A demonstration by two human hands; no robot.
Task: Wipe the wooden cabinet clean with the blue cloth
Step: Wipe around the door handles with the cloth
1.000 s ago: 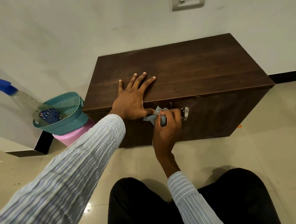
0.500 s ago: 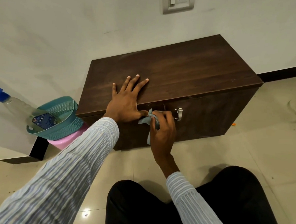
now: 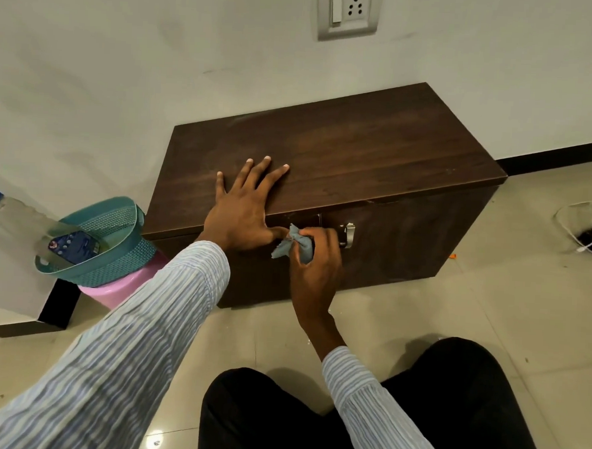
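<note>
The right hand [image 3: 315, 263] has its fingers [image 3: 325, 235] curled round the bunched blue cloth [image 3: 295, 246], pressed against the wooden cabinet [image 3: 377, 160] front beside the metal handle [image 3: 348, 234]. Just beyond, the left hand [image 3: 242, 209] lies flat, fingers spread wide, on the cabinet top.

wall [image 3: 125, 61]: off-white, switch socket [image 3: 348, 11] | floor [image 3: 489, 303]: glossy beige tiles | skirting [image 3: 558, 157]: dark

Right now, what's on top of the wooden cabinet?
Only the left hand rests flat on the wooden cabinet, fingers spread near its front edge. The wood under the palm is hidden. The right hand grips the blue cloth lower down, at the front face.
</note>
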